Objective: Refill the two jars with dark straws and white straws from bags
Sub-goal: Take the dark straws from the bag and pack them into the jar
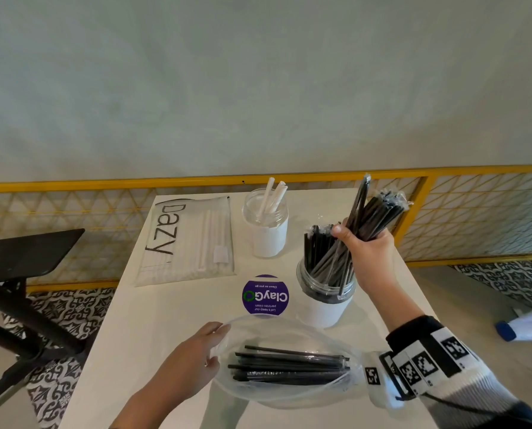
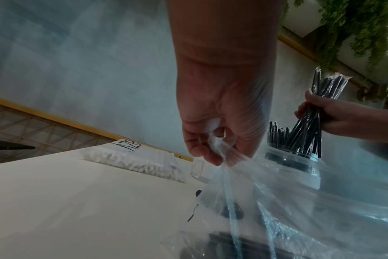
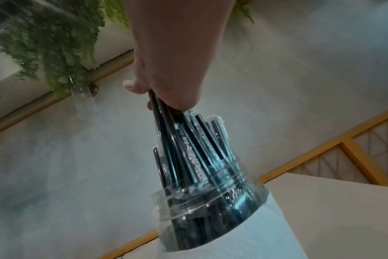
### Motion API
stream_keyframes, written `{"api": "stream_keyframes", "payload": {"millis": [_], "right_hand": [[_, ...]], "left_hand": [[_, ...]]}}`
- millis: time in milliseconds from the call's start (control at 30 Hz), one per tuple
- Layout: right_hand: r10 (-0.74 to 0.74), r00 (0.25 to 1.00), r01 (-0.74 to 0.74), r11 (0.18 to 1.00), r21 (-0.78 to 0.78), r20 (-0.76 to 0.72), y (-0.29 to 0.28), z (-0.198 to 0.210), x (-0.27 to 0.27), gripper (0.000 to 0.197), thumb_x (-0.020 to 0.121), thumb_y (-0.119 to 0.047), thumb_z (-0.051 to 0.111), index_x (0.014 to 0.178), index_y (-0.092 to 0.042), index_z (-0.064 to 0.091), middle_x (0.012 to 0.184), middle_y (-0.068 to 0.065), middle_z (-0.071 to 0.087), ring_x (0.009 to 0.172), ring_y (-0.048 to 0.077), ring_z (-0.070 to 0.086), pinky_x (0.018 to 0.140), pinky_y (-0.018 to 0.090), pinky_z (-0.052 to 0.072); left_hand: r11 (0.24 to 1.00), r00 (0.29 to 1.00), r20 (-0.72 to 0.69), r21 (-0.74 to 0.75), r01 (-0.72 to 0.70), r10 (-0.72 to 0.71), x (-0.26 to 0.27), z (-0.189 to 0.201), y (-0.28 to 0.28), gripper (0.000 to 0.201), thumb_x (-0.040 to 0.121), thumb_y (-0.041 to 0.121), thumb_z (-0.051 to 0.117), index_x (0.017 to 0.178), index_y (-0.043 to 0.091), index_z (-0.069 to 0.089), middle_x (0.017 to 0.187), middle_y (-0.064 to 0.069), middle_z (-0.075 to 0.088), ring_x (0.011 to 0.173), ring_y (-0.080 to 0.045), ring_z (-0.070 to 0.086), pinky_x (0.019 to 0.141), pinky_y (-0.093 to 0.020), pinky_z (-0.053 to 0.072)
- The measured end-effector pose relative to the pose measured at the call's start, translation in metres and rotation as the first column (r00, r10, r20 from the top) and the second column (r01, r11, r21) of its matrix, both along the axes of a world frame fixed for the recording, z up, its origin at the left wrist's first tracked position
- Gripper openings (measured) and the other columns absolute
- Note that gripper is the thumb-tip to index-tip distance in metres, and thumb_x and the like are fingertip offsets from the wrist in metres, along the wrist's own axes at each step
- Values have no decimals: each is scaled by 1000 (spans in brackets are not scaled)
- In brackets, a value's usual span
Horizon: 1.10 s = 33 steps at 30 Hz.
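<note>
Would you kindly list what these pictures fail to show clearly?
- Right hand fingers: head view, hidden behind the dark straws.
- White jar: straw count hidden by its label.
- Clear bag: left wrist view, contents blurred.
- Left hand: head view, fingertips behind the plastic.

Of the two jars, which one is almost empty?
The far jar, beside the white-straw bag: it holds only a few white straws. The near jar is packed with dark straws.
</note>
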State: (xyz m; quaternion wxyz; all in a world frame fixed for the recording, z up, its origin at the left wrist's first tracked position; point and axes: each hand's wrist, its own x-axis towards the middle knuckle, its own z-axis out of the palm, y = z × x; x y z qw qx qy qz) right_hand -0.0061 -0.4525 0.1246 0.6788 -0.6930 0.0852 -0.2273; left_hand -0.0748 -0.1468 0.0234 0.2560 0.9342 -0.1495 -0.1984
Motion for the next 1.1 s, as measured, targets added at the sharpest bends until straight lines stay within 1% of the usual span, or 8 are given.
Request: {"api": "stream_keyframes", "payload": {"millis": [167, 300, 467, 633, 767, 900, 1000, 1100], "right_hand": [[68, 998, -67, 996, -65, 15, 3, 13, -1, 28, 67, -32, 79, 80, -10, 69, 77, -2, 71, 73, 3, 69, 66, 17, 52], [105, 994, -104, 994, -29, 40, 7, 26, 4, 24, 63, -31, 80, 76, -17, 66, 69, -1, 70, 68, 14, 69, 69, 25, 57], [137, 990, -135, 987, -85, 27, 14, 30, 14, 18, 72, -16, 81, 73, -18, 63, 62, -1, 66, 55, 7, 65, 57, 17, 53], [205, 974, -213, 972, -94, -93, 14, 23, 22, 29, 63, -34, 82, 75, -13, 66, 66, 1, 69, 66, 17, 68, 69, 32, 55], [255, 962, -266, 956, -121, -100, 10, 24, 20, 18, 68, -20, 83, 76, -16, 67, 74, -1, 69, 75, 17, 68, 77, 34, 56], [232, 971, -238, 960, -146, -58, 3, 30, 18, 18, 73, -9, 79, 80, -5, 63, 72, 0, 65, 66, 3, 64, 64, 15, 51], [209, 974, -221, 957, -189, -83, -1, 23, 20, 24, 70, -14, 82, 83, -4, 64, 78, 2, 68, 73, 3, 67, 69, 18, 53], [155, 966, -217, 924, -315, -208, -3, 2, 20, 45, 62, -29, 88, 98, -22, 63, 101, 1, 67, 92, 5, 64, 82, 20, 51]], "left_hand": [[1000, 1000, 19, 8, 9, -9, 1, 3, -2, 55, 86, 12, 51, 136, 33, 42, 121, 30, 34, 67, -3, 50, 70, -10, 41], [1000, 998, 68, -15, 19, -18, 4, 18, -14, 38, 84, 8, 49, 100, 41, 43, 107, 21, 51, 72, -9, 53, 75, -23, 46], [981, 970, 158, 83, 174, -185, 20, 50, -62, 72, 85, 4, 42, 145, 34, 18, 126, 0, 59, 103, -23, 59, 77, -26, 40], [926, 908, 195, 152, 345, -371, 47, 65, -116, 91, 85, -1, 46, 147, 37, -9, 124, -11, 53, 100, -32, 61, 80, -47, 51], [928, 917, 182, 186, 322, -354, 63, 64, -140, 69, 89, 3, 45, 146, 26, 16, 121, -14, 47, 92, -38, 60, 66, -39, 40], [949, 930, 193, 95, 300, -313, 68, 59, -144, 44, 88, 2, 43, 129, 19, 38, 122, -10, 48, 94, -35, 60, 65, -36, 39], [948, 923, 215, 72, 310, -318, 69, 55, -144, 39, 87, 4, 46, 123, 18, 41, 122, -9, 49, 94, -31, 61, 67, -37, 44], [951, 934, 186, 101, 292, -306, 68, 54, -145, 39, 87, 3, 46, 123, 18, 41, 122, -8, 49, 94, -29, 61, 72, -39, 48]]}}
